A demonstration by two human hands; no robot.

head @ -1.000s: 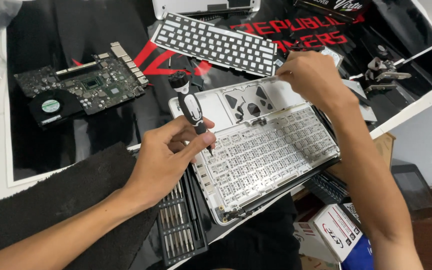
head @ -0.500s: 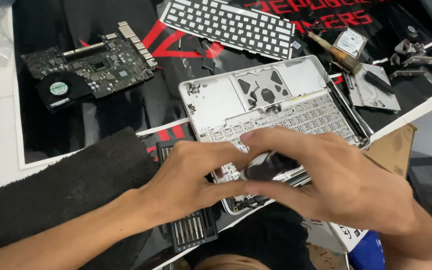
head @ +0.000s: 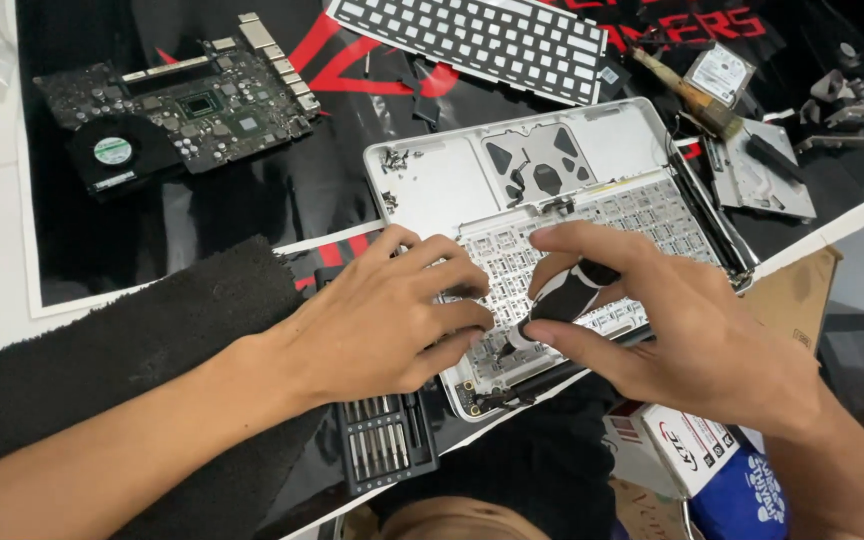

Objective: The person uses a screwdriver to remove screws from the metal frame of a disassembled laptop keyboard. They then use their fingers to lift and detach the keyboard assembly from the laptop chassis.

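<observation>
A white carton (head: 697,445) with red and black print lies at lower right, beside a blue printed package (head: 742,500); the fan (head: 112,152) bears a round green-white label.

Both forearms reach in from the near edge and converge over the laptop case (head: 592,200). The left hand (head: 382,320) lies palm down, fingers curled onto its near part. The right hand (head: 682,330) pinches a slim tool between thumb and fingertips.

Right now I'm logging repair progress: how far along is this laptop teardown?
Done: logic board with fan and keyboard lie out on the mat. In hand: right hand works a screwdriver in the silver case, left hand steadying. Left: the case's remaining keyboard plate.
</observation>
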